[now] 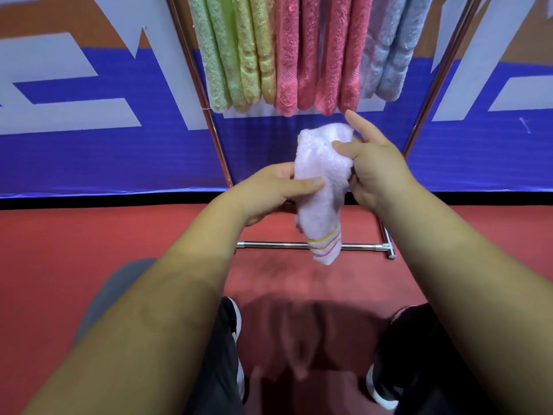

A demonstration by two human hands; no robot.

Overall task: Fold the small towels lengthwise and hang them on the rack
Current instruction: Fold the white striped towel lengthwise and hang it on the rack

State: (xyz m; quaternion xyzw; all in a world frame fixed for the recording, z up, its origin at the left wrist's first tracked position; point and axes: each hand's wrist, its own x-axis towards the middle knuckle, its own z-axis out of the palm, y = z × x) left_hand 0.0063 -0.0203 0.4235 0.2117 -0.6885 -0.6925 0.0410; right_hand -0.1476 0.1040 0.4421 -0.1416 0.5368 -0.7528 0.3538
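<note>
- The towel (320,181) is bunched up in mid-air just in front of the rack (196,73). It sits below the hung towels (314,55), and its striped end dangles over the rack's bottom bar.
- The left hand (266,190) pinches it around the middle, thumb across the front and fingers behind.
- The right hand (377,169) grips the top with the thumb pressed in and the index finger sticking straight out. The other fingers are hidden by cloth, so I can't tell how they lie.
- Honestly it looks more like a scrunch than a lengthwise fold so far.
- What could go wrong:
  - Hung like this, it'd sit lumpy and lopsided and might slide off.
  - The loose end could slip out during a regrip and land on the floor (119,235).
  - The hung towels are packed tight, so squeezing one in could drag a neighbour off. The top rail is out of view, so I can't say how much room is left.
</note>
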